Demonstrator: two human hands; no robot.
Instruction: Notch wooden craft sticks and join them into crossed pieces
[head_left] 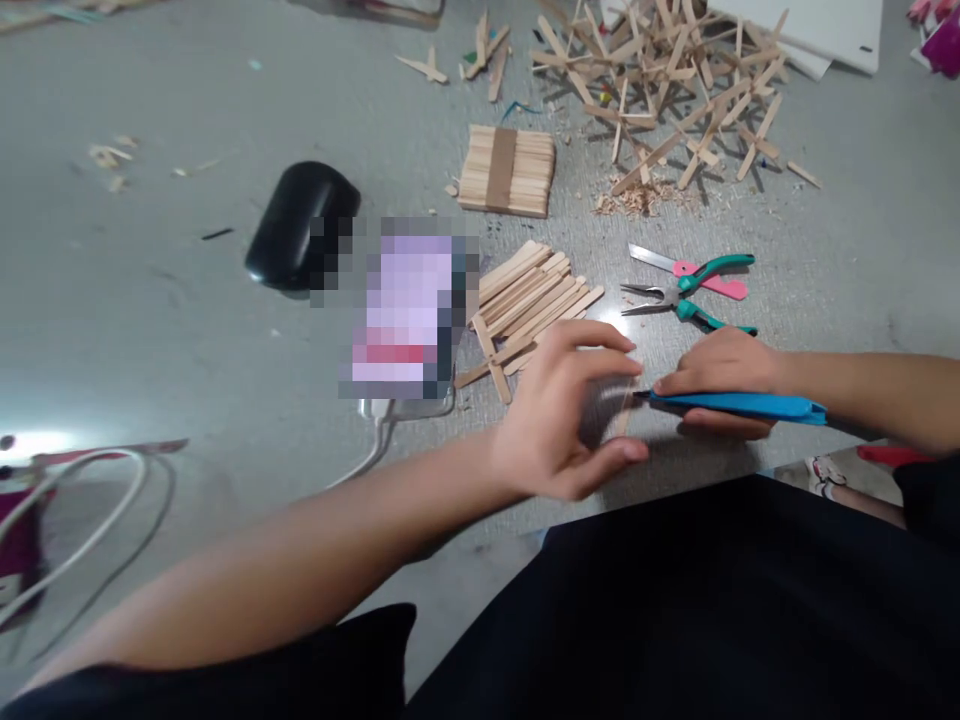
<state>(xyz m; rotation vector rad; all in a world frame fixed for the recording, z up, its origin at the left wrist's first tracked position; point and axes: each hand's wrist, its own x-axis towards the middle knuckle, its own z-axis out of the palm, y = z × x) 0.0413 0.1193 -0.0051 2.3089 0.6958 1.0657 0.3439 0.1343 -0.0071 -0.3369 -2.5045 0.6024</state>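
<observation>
My right hand (720, 375) is closed round a blue knife (742, 405) lying low over the grey floor, its tip pointing left. My left hand (570, 410) hovers just left of that tip, fingers curled and apart, with a thin wooden stick (626, 410) blurred between thumb and forefinger. Whether the fingers actually grip the stick is unclear. A loose heap of flat wooden sticks (529, 300) lies right behind my left hand.
Green-handled pliers (690, 295) and a pink-handled blade (705, 275) lie behind my right hand. Further back sit a banded stick bundle (506, 170), a pile of crossed stick pieces (667, 80) with shavings, a black pouch (296, 225), and white cables (82, 530) at the left.
</observation>
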